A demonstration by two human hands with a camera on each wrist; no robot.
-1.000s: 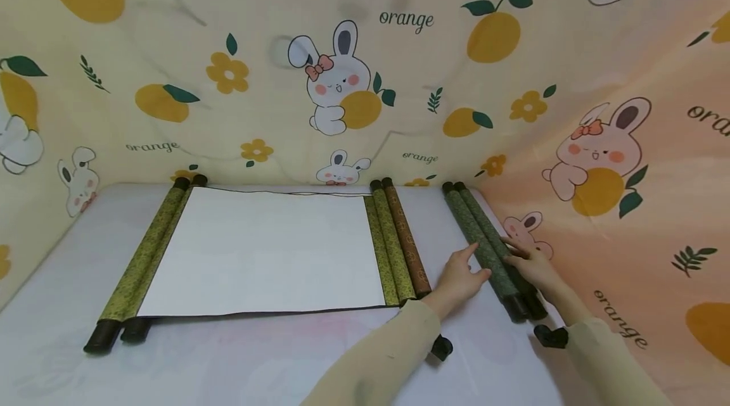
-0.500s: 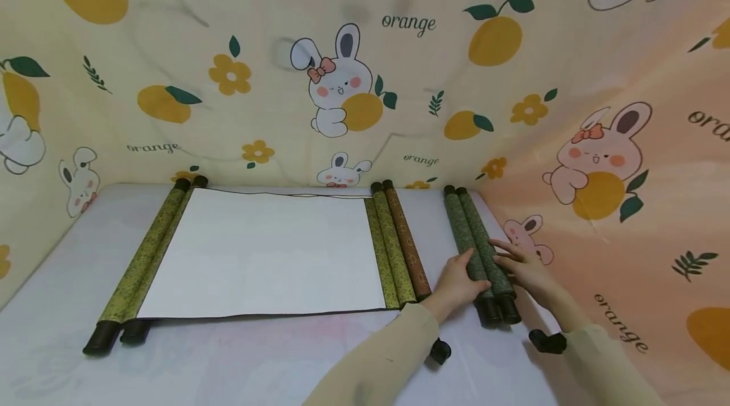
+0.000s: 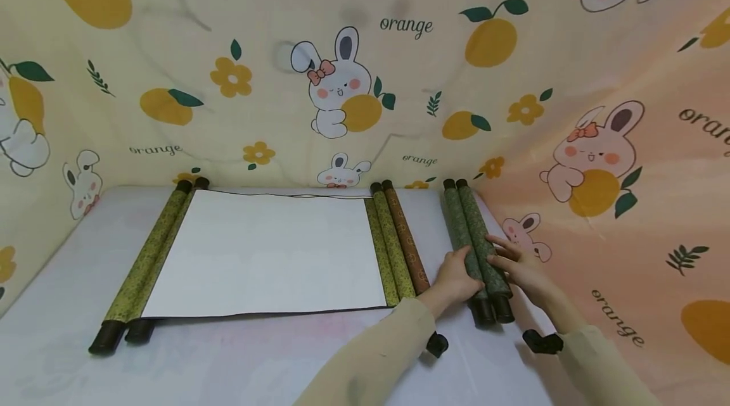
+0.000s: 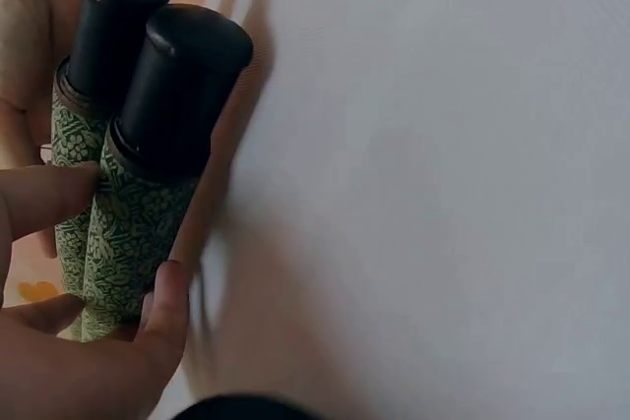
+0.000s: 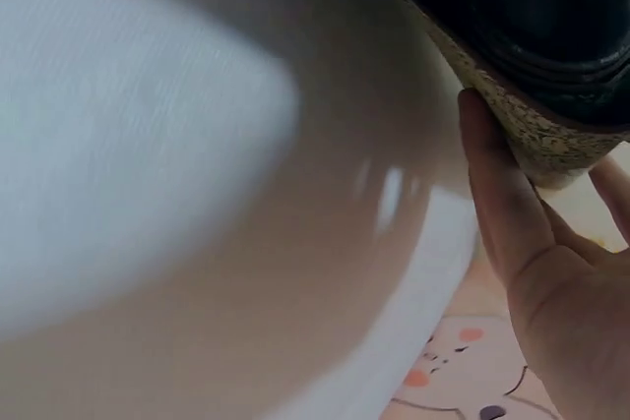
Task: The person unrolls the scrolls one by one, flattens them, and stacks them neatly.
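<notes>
A green patterned scroll, rolled up on two parallel rollers (image 3: 486, 254) with black end caps (image 4: 187, 76), lies at the right of the table in the head view. My left hand (image 3: 458, 276) grips the left roller near its close end; in the left wrist view the fingers (image 4: 167, 307) curl around that roller. On the other side, my right hand (image 3: 521, 266) holds the right roller, its fingers laid over the roller's outer side. The right wrist view has the thumb and fingers (image 5: 502, 184) on opposite sides of the roller below the dark cap.
An unrolled yellow-green scroll with a white sheet (image 3: 268, 254) spreads across the table's left and middle. Along its right edge lies a brown roller (image 3: 407, 238). A printed cloth backdrop (image 3: 228, 45) rises behind and along the right side. Black wrist cameras (image 3: 542, 341) sit by both wrists.
The green scroll's near end has swung left toward my left hand, whose fingers have gone from apart to around the left roller. My right hand has followed left with the right roller.
</notes>
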